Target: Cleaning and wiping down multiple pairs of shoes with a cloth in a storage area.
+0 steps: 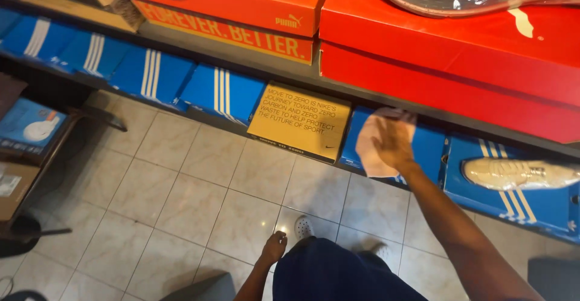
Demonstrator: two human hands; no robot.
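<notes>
Right hand (394, 144) is pressed flat, fingers spread, on a pale cloth (374, 150) against the front of a blue box (430, 150) on the low shelf row; it pins the cloth rather than clasping it. Left hand (273, 248) hangs loosely curled and empty near the thigh. Judged from position, wiping is under way on this box; the tan box (300, 121) alongside and the blue boxes (151, 74) further left show no contact.
</notes>
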